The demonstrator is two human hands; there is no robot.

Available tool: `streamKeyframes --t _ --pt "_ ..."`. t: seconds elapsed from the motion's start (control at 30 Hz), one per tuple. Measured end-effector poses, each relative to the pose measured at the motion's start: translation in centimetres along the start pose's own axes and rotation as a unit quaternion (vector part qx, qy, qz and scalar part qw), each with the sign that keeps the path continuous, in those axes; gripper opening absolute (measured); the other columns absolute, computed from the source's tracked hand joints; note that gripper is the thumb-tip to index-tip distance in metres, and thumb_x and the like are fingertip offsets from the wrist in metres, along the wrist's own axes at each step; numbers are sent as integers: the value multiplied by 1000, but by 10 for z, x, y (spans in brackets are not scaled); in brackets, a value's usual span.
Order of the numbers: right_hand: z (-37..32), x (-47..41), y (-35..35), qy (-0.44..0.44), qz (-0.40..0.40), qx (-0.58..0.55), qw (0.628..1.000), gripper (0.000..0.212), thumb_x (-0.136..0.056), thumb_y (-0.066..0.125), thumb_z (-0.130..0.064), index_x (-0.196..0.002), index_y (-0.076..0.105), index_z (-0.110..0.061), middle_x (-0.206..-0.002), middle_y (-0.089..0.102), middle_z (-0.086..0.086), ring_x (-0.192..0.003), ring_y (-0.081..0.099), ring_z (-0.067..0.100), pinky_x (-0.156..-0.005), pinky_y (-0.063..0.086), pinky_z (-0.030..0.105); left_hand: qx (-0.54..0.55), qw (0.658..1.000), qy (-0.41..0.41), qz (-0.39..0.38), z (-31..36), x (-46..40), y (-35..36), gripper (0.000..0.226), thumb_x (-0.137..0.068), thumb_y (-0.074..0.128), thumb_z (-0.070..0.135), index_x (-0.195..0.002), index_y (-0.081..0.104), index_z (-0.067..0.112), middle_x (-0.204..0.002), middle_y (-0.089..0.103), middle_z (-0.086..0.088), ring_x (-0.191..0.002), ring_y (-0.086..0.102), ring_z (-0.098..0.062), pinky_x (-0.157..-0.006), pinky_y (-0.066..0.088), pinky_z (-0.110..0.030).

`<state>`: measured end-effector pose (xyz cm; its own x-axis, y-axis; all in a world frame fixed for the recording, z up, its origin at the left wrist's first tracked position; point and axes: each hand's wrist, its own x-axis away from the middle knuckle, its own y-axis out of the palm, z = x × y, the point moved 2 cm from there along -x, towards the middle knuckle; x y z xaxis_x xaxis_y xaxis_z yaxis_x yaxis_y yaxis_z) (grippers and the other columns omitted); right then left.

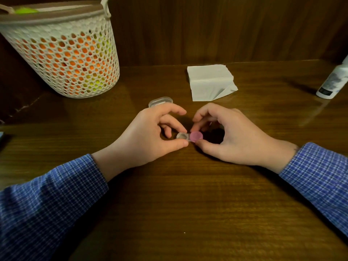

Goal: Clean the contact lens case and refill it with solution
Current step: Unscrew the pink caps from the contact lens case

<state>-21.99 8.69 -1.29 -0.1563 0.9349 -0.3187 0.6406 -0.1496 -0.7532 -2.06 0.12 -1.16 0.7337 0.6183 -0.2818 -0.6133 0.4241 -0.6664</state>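
Bare wooden table (188, 204) nearest the person, free room to work; contact lens case (189, 136) lies on it between the hands, long axis left-right; left hand (150, 136) pinches the uncapped clear well with thumb and fingers; right hand (226, 136) curls on the pink cap (196, 136), thumb and forefinger closed on its rim, likely twisting it off; clear plastic lid (160, 101) just behind the left hand; folded tissue (210, 81) farther back; solution bottle (333, 81) far right by the edge, right hand nearer; mesh basket (62, 53) far left.

Bare left hand (148, 136), right hand (231, 136), blue checked sleeves (56, 194), probably cotton
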Motion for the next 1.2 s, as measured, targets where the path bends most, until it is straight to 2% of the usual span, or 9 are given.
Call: streamKeyframes --t 0.13,0.23,0.3,0.5,0.77,0.93,1.2 --pt "-2 -1 -1 12 2 67 998 41 -83 69 -61 -114 66 -36 -97 66 -23 -93 62 -2 -72 55 18 0 1000 -13 4 0 0 -1 62 -76 90 31 -132 62 25 -97 78 19 -81 72 -10 -66 58 -23" --pt "-4 -3 0 26 -10 98 995 50 -80 58 -75 -104 74 -34 -94 65 -19 -85 62 2 -71 57 29 4 1000 -16 4 0 -1 -1 60 -76 90 31 -130 65 23 -95 79 18 -82 74 -9 -72 63 -30" --pt "-6 -4 1 27 -16 96 995 48 -81 57 -73 -98 75 -33 -89 67 -17 -82 62 4 -69 57 34 8 1000 -17 1 0 -2 -1 54 -77 90 30 -125 68 22 -94 79 18 -81 75 -10 -72 63 -29" --pt "-8 -6 3 25 -38 64 997 35 -85 63 -59 -95 76 -29 -81 72 -12 -73 65 6 -64 56 32 11 1000 -13 -13 1 -4 -2 41 -76 89 30 -114 73 23 -93 79 16 -83 75 -2 -73 61 -19" --pt "-5 -9 1 12 -57 27 998 31 -86 66 -53 -94 76 -25 -80 72 -10 -71 64 10 -60 52 24 14 1000 -7 -14 0 -5 -2 38 -77 88 28 -111 75 19 -92 79 12 -84 76 -8 -74 64 -28" --pt "-2 -10 0 -1 -69 15 998 28 -85 70 -49 -94 77 -23 -83 72 -8 -70 62 11 -58 49 19 21 1000 -10 -16 1 -5 -1 38 -75 89 27 -110 75 19 -91 78 12 -84 76 -9 -75 64 -29" --pt "-2 -8 1 -6 -47 14 999 26 -84 72 -49 -93 77 -26 -79 70 -12 -69 61 3 -57 43 11 27 999 -9 -16 2 -5 -2 38 -75 90 25 -109 75 19 -91 78 13 -84 76 -3 -76 64 -28"
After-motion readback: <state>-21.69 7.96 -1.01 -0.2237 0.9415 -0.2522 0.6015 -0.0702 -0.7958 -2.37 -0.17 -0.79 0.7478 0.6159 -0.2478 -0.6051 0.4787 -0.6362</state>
